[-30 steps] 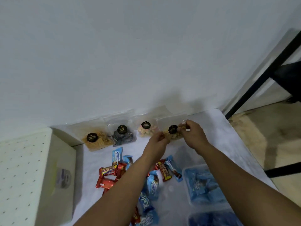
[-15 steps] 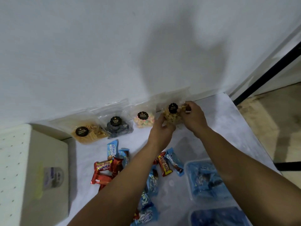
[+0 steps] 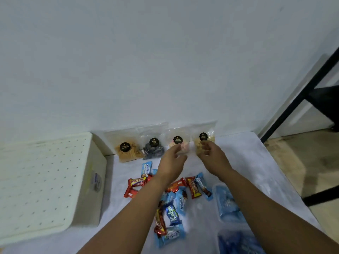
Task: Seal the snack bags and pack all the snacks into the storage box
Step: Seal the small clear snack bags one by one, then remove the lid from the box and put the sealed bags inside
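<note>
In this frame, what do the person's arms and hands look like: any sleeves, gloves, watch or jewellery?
Both forearms are bare as far as the picture shows: no sleeve edge enters it. The left hand and right hand wear no gloves. No watch, bracelet or ring can be seen, though the fingers are blurred, so a thin ring could be missed.

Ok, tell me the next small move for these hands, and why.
Probably the left hand should take the pink snack bag right ahead of it and press its top shut. Both hands look free, the right hand hangs by the rightmost bag, and four bags lean against the wall.
</note>
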